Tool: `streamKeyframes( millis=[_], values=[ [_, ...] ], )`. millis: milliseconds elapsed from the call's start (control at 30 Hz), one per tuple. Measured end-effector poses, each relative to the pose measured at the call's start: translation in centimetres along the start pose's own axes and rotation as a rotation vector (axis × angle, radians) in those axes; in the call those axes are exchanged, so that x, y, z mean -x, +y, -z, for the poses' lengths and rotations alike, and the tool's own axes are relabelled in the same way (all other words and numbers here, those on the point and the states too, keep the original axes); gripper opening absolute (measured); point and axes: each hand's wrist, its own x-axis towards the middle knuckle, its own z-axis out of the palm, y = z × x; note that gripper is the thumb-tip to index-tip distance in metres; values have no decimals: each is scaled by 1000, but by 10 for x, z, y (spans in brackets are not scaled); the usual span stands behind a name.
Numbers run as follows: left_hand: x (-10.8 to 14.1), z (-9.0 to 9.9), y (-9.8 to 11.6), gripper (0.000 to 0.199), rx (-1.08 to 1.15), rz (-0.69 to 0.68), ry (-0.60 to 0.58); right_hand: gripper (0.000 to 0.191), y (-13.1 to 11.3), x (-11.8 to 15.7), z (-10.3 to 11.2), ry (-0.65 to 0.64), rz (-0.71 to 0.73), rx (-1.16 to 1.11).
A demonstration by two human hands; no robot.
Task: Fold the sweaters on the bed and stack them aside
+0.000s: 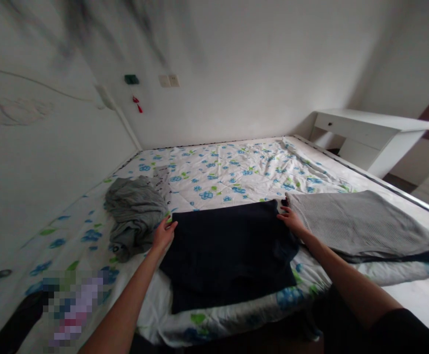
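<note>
A dark navy garment (229, 250) lies flat and partly folded on the bed, its lower edge near the front of the mattress. At its upper left corner is my left hand (164, 235), fingers stretched out and apart, the tips touching the cloth. On the opposite side my right hand (292, 220) rests its spread fingertips against the upper right edge. Left of the garment sits a crumpled grey garment (137, 211), close to my left hand. A folded grey ribbed garment (358, 221) lies to the right, with dark cloth showing under its lower edge.
A floral sheet (214, 177) covers the bed. Behind it is a white wall (236, 73) with a socket (169, 81) and a red tassel (137, 104). A white desk (369, 132) stands at the back right. A pixelated item (77, 309) lies at the lower left.
</note>
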Motion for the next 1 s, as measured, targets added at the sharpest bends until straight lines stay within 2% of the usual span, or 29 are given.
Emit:
streamKeyframes(
  millis=[67, 133, 200, 267, 333, 433, 533, 633, 700, 800, 900, 1000],
  values=[
    [0, -1, -5, 75, -95, 6, 10, 65, 5, -2, -4, 13, -63, 59],
    [6, 5, -9, 73, -235, -25, -30, 58, 7, 3, -6, -13, -52, 128],
    [17, 15, -8, 64, -356, -95, -118, 54, 1, 13, -7, -41, 9, 178],
    [37, 24, 1, 53, -407, -157, -257, 52, -9, 26, -7, -77, 84, 176],
    [65, 27, 13, 45, -398, -219, -404, 49, -19, 41, -7, -146, 150, 135],
    [125, 20, 25, 38, -433, -340, -559, 47, -27, 71, -10, -316, 223, 101],
    [186, 7, 23, 38, -579, -419, -650, 50, -28, 108, -20, -464, 298, 182],
    [224, -6, 17, 49, -709, -433, -696, 55, -29, 143, -35, -459, 360, 345],
    [233, -14, 16, 53, -788, -433, -677, 61, -34, 159, -44, -406, 364, 451],
    [234, -24, 18, 53, -890, -431, -617, 64, -45, 172, -53, -343, 333, 552],
    [232, -29, 21, 42, -929, -441, -580, 54, -56, 175, -54, -319, 300, 585],
    [227, -22, 25, 32, -888, -453, -558, 45, -62, 175, -46, -294, 255, 570]
  ],
)
